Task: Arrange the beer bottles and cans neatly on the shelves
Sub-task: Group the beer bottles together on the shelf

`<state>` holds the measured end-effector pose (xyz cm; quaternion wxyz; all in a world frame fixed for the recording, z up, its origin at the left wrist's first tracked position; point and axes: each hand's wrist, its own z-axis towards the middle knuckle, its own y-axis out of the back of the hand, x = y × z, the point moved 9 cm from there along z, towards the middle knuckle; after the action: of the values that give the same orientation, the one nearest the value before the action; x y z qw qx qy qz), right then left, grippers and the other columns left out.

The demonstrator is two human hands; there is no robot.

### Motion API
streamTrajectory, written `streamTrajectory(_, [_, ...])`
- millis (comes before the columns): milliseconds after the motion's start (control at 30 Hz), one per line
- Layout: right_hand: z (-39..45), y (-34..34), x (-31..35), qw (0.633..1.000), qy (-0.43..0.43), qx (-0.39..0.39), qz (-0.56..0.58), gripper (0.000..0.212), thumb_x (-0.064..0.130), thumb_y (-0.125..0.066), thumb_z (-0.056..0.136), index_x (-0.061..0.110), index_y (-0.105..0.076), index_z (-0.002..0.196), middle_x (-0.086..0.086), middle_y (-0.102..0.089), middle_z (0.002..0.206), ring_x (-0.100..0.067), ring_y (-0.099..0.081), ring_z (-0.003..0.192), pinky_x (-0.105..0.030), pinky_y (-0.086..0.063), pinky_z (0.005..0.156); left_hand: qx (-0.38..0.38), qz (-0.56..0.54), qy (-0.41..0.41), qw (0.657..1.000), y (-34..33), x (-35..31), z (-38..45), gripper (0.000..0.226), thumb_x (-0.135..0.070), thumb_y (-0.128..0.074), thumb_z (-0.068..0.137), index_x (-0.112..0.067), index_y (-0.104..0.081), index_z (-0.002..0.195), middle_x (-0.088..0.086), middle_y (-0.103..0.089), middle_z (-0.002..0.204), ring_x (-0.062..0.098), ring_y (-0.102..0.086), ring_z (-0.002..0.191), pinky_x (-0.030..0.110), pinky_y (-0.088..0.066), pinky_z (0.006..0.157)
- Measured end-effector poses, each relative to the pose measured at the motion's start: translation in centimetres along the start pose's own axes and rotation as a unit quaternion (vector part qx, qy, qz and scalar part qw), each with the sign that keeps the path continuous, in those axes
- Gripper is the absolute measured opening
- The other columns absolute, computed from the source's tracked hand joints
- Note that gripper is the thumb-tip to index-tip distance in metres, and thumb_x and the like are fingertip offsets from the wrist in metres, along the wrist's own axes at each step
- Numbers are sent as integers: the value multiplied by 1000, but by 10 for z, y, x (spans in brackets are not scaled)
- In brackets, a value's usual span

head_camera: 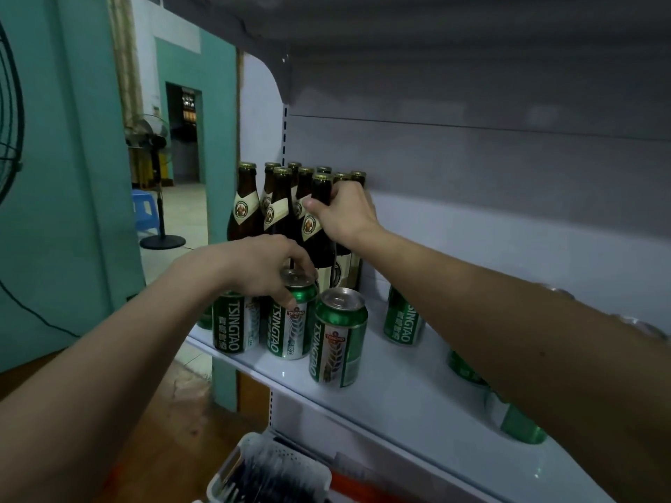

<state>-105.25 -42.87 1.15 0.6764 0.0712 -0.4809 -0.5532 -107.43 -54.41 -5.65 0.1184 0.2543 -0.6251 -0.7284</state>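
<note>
**Squaring up bottles and cans at the shelf's left end**

At centre frame, the right hand [343, 212] grips the neck of a front bottle [319, 226] in the brown cluster. Just below, the left hand [265, 270] pinches the rim of a can [292, 321] in the front row. Best to slide each upright along the shelf [399, 393], not lift, closing gaps gently. Stray cans sit at lower right, partly hidden behind the right arm.

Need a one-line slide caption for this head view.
Left hand grips a green can while right hand holds a brown bottle on the white shelf.
</note>
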Motion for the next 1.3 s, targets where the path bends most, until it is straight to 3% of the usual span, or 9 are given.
streamTrajectory(200, [0,-1,-2,999,20,9,28,40,42,-72,88,5,-65,100,-7,-68,93,-24,-64,86,-35,-52,71,-10,7,17,1000,-2,0,0,54,-25,-85,73,-38,-59,118,-12,-50,124,16,-52,111,38,-46,95])
streamTrajectory(367, [-3,-2,-3,997,10,41,70,39,39,-74,88,9,-61,109,-4,-68,102,-22,-65,96,-29,-51,70,-14,17,17,1000,-3,-4,-4,56,-24,-82,75,-35,-58,125,-11,-49,122,14,-50,110,36,-45,97])
streamTrajectory(467, [-7,4,-2,994,-8,82,65,55,41,-69,91,4,-54,130,-8,-64,120,-26,-60,112,-35,-52,86,-1,8,21,1000,-3,-7,-11,63,-26,-80,78,-30,-54,135,-5,-52,131,14,-51,113,31,-42,97])
streamTrajectory(600, [-13,56,-5,997,-11,48,58,45,35,-56,100,-7,-61,113,-10,-56,87,-24,-55,83,-37,-50,72,-132,-43,2,990,32,-29,-22,55,-28,-71,88,-24,-52,139,-2,-53,137,11,-51,113,22,-38,90])
streamTrajectory(667, [-22,83,-13,996,-24,57,60,39,27,-52,102,-10,-63,111,-15,-61,86,-27,-59,78,-45,-57,76,-215,-64,-29,974,55,-55,-26,43,-24,-66,92,-24,-58,133,-2,-57,132,9,-52,105,22,-38,85])
streamTrajectory(733, [-35,106,-21,995,-34,81,53,31,19,-50,102,-8,-65,107,-16,-68,88,-26,-62,73,-39,-58,67,-252,-79,-59,963,69,-86,-27,35,-23,-62,94,-23,-62,129,-3,-62,126,10,-54,103,24,-38,83])
streamTrajectory(933, [-77,177,-46,996,-48,71,26,20,12,-51,98,-1,-66,99,-14,-71,82,-24,-63,64,-31,-54,55,-268,-178,-89,943,60,-162,-23,24,-23,-60,95,-23,-66,118,-7,-66,108,12,-60,102,31,-49,89])
streamTrajectory(1167, [-144,249,-84,998,-47,14,26,19,17,-52,97,11,-67,88,-6,-72,75,-18,-66,58,-35,-57,57,-257,-313,-125,906,31,-252,-11,14,-18,-62,92,-31,-68,97,-9,-69,94,7,-64,87,24,-52,76])
streamTrajectory(1300, [-181,299,-124,992,-83,-48,77,17,18,-54,99,13,-67,91,-5,-72,71,-21,-67,56,-35,-55,53,-211,-371,-166,889,12,-320,6,19,-16,-62,91,-34,-66,93,-5,-70,91,11,-66,84,28,-55,74])
